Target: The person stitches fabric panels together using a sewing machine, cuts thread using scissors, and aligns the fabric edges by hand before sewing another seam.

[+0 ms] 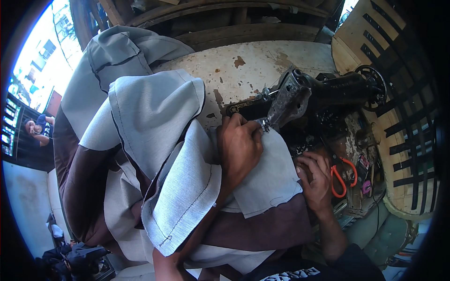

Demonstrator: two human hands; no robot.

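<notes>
A light grey piece of fabric (pixel 263 180) lies under the needle end of a black sewing machine (pixel 335 93). My left hand (pixel 240 149) is closed on this fabric, its bent fingertips pressed together just left of the presser foot (pixel 266 124). By the fabric's right edge, my right hand (pixel 315 181) rests on the machine's bed, fingers laid out and thumb near the cloth. Large stitched grey panels (pixel 154 107) drape over my left forearm. Dark brown cloth (pixel 267 227) is joined with them and hangs across my lap. The needle tip is hidden.
Scissors with orange handles (pixel 344 177) lie right of my right hand, beside a small purple item (pixel 366 187). A wooden frame with black straps (pixel 398 112) stands at the right. The worn white tabletop (pixel 225 63) extends behind the machine. Another person (pixel 40 129) is at far left.
</notes>
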